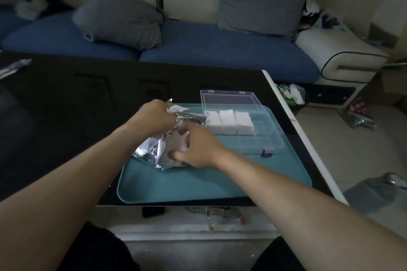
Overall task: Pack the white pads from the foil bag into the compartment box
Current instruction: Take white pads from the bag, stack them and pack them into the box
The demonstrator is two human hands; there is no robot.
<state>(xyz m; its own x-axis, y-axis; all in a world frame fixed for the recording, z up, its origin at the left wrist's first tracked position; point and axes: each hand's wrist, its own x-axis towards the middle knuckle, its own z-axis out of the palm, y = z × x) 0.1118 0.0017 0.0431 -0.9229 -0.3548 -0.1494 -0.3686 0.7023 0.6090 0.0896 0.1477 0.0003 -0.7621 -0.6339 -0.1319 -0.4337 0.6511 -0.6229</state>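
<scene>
From the head camera, a teal tray (220, 182) sits on a dark worktop (66, 116). The crinkled foil bag (152, 149) lies on the left part of the tray. The left hand (152, 116) has its fingers curled round the top edge of the bag. The right hand (198, 147) is at the mouth of the bag, with its fingers bent on the white pads (178, 141) inside. Just to the right stands the clear compartment box (259, 136) with its lid up. Three stacks of white pads (229, 121) fill its back row. A blue sofa (198, 50) is behind the worktop.
</scene>
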